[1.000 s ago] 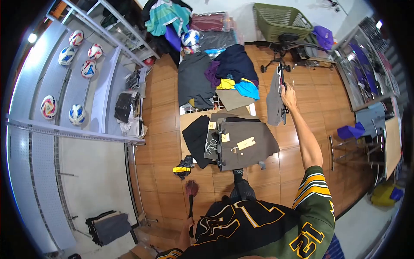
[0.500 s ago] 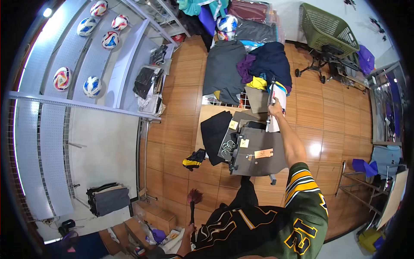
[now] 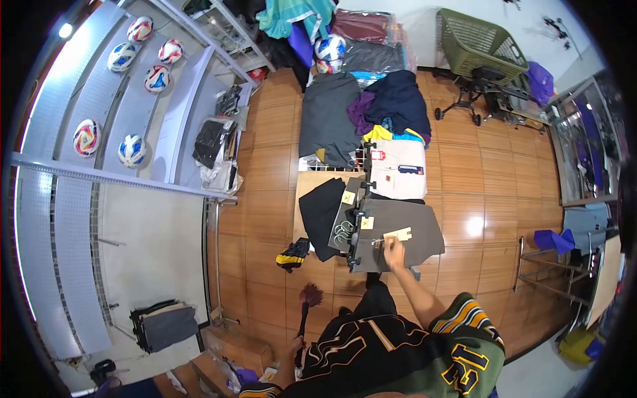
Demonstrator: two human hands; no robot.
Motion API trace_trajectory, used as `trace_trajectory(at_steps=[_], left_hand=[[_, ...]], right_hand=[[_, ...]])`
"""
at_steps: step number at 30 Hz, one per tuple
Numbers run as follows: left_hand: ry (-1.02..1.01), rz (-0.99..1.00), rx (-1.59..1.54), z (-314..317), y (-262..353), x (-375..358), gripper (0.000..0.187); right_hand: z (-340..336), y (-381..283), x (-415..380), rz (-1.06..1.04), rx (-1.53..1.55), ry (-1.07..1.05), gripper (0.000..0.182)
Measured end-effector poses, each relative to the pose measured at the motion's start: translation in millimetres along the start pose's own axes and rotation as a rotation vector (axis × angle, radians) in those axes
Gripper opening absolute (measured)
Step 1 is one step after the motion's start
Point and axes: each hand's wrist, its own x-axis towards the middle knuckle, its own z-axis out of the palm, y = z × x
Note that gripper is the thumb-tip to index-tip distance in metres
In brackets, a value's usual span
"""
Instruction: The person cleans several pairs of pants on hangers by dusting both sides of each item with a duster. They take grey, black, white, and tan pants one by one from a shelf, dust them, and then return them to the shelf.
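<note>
My left hand is closed around the dark handle of a duster with reddish-purple bristles. My right hand is at a cream paper tag, its fingers pinched at the tag's lower edge. Under it lie folded grey-brown trousers, clipped to a black hanger. Cream folded trousers with a red and a dark label lie flat just beyond, on their own clip hanger. Black folded trousers are at the left of the stack.
Beyond the trousers are heaped grey and navy garments. A black-and-yellow item lies on the floor. Shelves with several footballs stand at left. A green basket on a wheeled base is at the back right, a metal-legged rack at right.
My right hand has let go of the cream trousers' hanger, and those trousers now lie flat. It has come back toward me to the paper tag. My left hand still holds the duster.
</note>
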Motion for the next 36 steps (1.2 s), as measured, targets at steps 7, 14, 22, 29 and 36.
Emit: trace_trajectory(at_steps=[7, 14, 22, 29, 36], left_hand=[[-0.099, 0.127, 0.291, -29.8, 55.1, 43.7, 0.034], [-0.231, 0.224, 0.538, -64.7, 84.5, 106.1, 0.025], [-0.272, 0.385, 0.934, -74.6, 96.3, 117.8, 0.021], [-0.232, 0.496, 1.198, -48.2, 75.4, 108.6, 0.025], [-0.299, 0.72, 1.631, 27.0, 46.6, 90.3, 0.033]], right_hand=[[-20.3, 195.8, -195.9, 0.926, 0.289, -0.361, 0.026], [-69.3, 182.6, -342.4, 1.099, 0.606, 0.17, 0.018], [2.9, 148.3, -538.1, 1.142, 0.795, 0.375, 0.017], [96.2, 159.3, -749.8, 1.435, 1.177, 0.541, 0.019], [154.0, 175.4, -891.4, 1.24, 1.426, 1.231, 0.016]])
